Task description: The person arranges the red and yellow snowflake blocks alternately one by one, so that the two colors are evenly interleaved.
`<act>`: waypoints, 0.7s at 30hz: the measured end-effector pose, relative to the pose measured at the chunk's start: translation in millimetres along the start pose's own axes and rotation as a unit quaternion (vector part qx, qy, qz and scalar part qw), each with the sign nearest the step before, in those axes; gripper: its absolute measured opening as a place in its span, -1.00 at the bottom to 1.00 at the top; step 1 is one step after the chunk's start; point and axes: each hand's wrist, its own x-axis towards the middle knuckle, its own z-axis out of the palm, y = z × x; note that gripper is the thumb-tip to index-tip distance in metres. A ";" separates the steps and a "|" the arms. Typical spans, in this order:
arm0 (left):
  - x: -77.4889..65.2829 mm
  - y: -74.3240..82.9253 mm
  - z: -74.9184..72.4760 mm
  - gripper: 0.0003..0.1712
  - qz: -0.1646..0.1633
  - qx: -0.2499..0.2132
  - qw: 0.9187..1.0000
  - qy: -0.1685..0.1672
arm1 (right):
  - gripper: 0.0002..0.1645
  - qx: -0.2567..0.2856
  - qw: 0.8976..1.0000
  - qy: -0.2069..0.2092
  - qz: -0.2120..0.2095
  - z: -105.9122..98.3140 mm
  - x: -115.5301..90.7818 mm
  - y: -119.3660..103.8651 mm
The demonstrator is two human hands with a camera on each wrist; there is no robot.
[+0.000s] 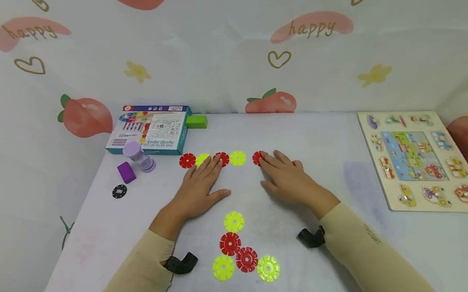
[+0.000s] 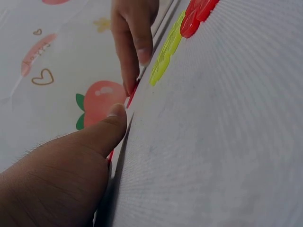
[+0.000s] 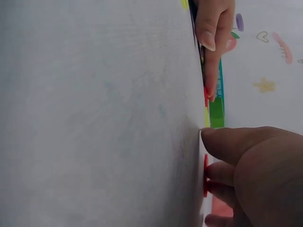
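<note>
Nearest us are the two tan sleeves, the left coming in at seven o'clock and the right at four, taking the bare middle of the worktop as our dial. At six o'clock we see five notched discs in red and lime; we cannot tell whether they interlock or merely touch.

Towards twelve runs a row of similar discs. Our left hand lies spread over it, straight fingers reaching across a lime disc to a red one. Our right hand, near one o'clock, is spread too, its fingertips on the row's rightmost red disc, which sits apart from the lime disc beside it.

We judge that too hard a push leftward could make that red disc ride up on its lime neighbour. A dragging left fingertip could skew the row, since the discs are thin and flat. If we pull back low, the left wrist's black mount might sweep the near discs, while a wide leftward swing could topple the hourglass at ten o'clock.
</note>
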 end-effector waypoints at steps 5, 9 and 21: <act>0.0 0.8 0.3 0.05 0.000 0.002 1.000 -0.003 | -0.07 -0.005 1.000 0.001 0.005 2.1 7.8 -1.6; -1.0 -1.1 1.1 0.05 0.001 0.002 1.000 -0.006 | 0.01 -0.005 1.000 -0.011 0.007 3.6 16.1 -4.6; -0.1 -0.6 -0.8 0.05 0.002 0.004 1.000 -0.007 | 0.02 0.028 1.000 -0.007 0.005 -0.2 17.3 -3.8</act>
